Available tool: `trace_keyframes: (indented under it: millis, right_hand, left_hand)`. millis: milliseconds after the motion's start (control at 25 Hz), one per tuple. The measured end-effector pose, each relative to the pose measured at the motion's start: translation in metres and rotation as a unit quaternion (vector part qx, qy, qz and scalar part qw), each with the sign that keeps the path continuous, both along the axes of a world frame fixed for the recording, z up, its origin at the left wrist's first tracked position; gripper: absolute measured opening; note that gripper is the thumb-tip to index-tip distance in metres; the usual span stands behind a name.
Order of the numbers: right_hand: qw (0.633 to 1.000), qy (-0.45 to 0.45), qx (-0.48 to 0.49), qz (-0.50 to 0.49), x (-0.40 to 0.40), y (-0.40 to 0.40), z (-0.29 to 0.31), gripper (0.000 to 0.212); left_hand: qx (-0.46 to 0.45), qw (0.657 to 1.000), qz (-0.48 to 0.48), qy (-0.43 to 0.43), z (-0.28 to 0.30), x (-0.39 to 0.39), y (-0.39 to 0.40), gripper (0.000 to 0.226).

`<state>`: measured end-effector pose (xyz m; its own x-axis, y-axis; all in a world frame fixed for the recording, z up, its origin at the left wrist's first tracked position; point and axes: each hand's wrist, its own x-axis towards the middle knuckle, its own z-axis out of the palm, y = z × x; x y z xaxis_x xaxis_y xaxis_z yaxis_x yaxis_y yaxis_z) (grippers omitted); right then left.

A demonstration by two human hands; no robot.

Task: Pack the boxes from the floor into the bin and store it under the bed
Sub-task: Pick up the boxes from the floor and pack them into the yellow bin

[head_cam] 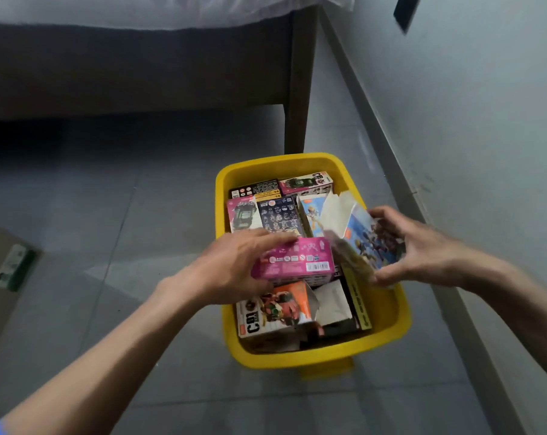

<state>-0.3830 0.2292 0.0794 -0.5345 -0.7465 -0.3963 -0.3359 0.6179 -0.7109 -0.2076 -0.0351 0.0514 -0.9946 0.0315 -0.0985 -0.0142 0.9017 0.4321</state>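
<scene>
Grey floor tiles (115, 196) are carrying the yellow bin (391, 324) near the bed (134, 76); your left hand (234, 271) is clamping fingers around a pink box (297, 260) while your right hand (422, 246) is pinching a blue box (364, 237) tilted, likely to wedge both in.

Hands: left (234, 265) grips pink box (297, 260), right (419, 246) blue box (368, 243), over yellow bin (391, 324).

Yellow plastic bin (297, 163), rectangular: one. Printed cardboard boxes inside or held over it: about ten visible, exact count uncertain where they overlap. Of these, pink box (297, 260): one; blue illustrated box (364, 237): one. Hands: two. Dark-framed bed (140, 73): one.
</scene>
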Motion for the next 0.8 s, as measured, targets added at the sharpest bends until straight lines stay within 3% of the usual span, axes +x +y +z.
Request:
trace_keyframes:
  millis: [80,160,280,440,560,640,680,720,800]
  right_hand:
    - [1.000,0.018,-0.014,-0.014,-0.003,-0.003,-0.001,0.104]
    - [0.997,0.062,0.040,0.035,-0.001,-0.011,-0.003,0.100]
    - [0.993,0.062,0.079,0.057,0.013,-0.023,-0.011,0.098]
    - [0.992,0.070,0.076,-0.074,0.025,-0.020,-0.013,0.100]
    - [0.994,0.030,0.100,-0.037,0.038,-0.011,-0.013,0.128]
    - [0.994,0.053,0.090,-0.025,0.043,-0.009,-0.011,0.128]
    - [0.994,0.070,0.071,-0.038,0.045,-0.009,-0.008,0.124]
    - [0.994,0.085,0.042,-0.055,0.045,-0.010,-0.005,0.119]
    - [0.989,0.098,-0.043,-0.098,0.047,-0.009,0.000,0.106]
  left_hand:
    - [0.044,0.999,-0.016,-0.029,-0.012,0.006,0.011,0.080]
    - [0.113,0.989,-0.005,-0.098,-0.025,0.012,0.020,0.080]
    - [0.167,0.980,0.086,-0.063,-0.040,0.019,0.031,0.068]
    - [0.087,0.993,0.076,-0.008,-0.042,0.017,0.032,0.054]
    - [-0.007,0.998,0.049,-0.043,-0.031,0.009,0.025,0.052]
    - [-0.064,0.996,0.051,0.044,-0.020,0.001,0.034,0.050]
    - [-0.029,0.994,0.053,0.091,-0.011,-0.003,0.043,0.051]
    - [0.062,0.990,0.061,0.108,-0.001,-0.007,0.053,0.052]
    - [0.313,0.941,0.080,0.098,0.012,-0.019,0.074,0.053]
